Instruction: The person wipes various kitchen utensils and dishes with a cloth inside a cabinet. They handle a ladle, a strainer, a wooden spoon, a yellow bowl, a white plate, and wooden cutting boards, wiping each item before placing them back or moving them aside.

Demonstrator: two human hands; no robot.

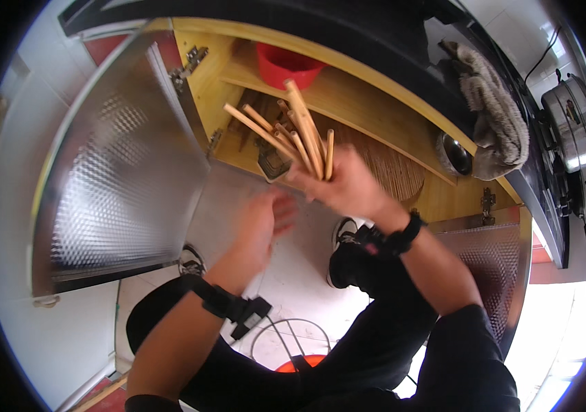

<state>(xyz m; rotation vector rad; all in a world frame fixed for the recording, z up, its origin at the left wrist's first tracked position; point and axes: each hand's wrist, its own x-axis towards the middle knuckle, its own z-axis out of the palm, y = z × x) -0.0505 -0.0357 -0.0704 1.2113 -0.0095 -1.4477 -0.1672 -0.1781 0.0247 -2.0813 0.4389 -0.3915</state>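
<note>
My right hand (349,180) is closed around a bundle of several wooden chopsticks (309,129), their ends fanning up and to the left. The bundle is held in front of an opened kitchen base cabinet (375,136). My left hand (267,221) hovers lower and to the left over the floor, blurred, with its fingers slightly curled and nothing visible in it. Just behind the chopsticks, a clear container (271,164) lies at the cabinet's lower edge, partly hidden. A round mat of thin slats (396,172) stands behind my right hand.
A red plastic container (290,72) sits on the shelf, a metal bowl (455,154) at its right. Textured doors swing out at left (128,180) and right (488,262). A towel (496,113) hangs over the black counter edge, near a metal pot (573,123).
</note>
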